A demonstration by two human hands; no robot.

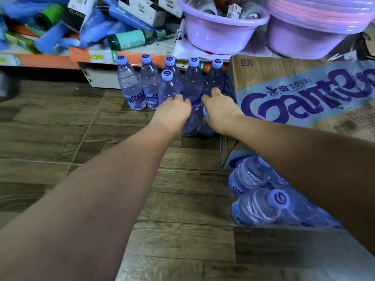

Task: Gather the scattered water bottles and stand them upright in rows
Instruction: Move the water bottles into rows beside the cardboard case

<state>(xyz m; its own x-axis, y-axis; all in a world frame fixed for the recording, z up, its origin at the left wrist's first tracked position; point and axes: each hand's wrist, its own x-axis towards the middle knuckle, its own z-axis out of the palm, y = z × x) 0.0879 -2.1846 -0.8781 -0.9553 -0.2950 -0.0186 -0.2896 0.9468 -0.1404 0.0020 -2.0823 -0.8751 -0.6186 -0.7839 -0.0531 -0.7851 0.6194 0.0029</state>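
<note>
Where your forearms cross the wood-grain plank floor, they hide much of the front row, so you cannot tell how many bottles stand under your hands. The printed brown cardboard carton lies tilted at your right, its far end cut off by the frame edge. Beside it, near your right elbow, a cluster of shrink-wrapped bottles lies on its side, partly covered by your arm. Two lilac plastic basins sit on the orange-edged shelf above; the clutter to their left is blurred. Against the shelf base stands a row of five clear plastic water bottles with purple caps, upright and touching, with a sixth bottle just in front. Your left hand has its fingers curled loosely against that front bottle's lower body. Your right hand rests fingers-forward over a bottle below it, whose cap peeps out by your thumb; whether it truly grips is not clear.
</note>
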